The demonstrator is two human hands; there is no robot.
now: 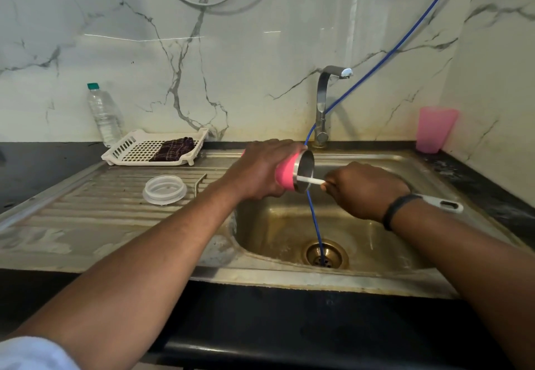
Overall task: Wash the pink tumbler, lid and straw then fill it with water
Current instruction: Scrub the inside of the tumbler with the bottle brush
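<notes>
Left hand [257, 171] grips pink steel-lined tumbler [295, 171] on its side over the steel sink [289, 225]. Right hand [364, 190] clenched on white rod-like tool [311, 180] reaching into its mouth. Clear round lid [164, 189] on drainboard; thin straw [199, 183] beside it.

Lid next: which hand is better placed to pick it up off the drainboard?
Left, probably. The lid lies on the left hand's side, though that hand grips the tumbler. The right hand holds the brush handle over the sink, farther away.
</notes>
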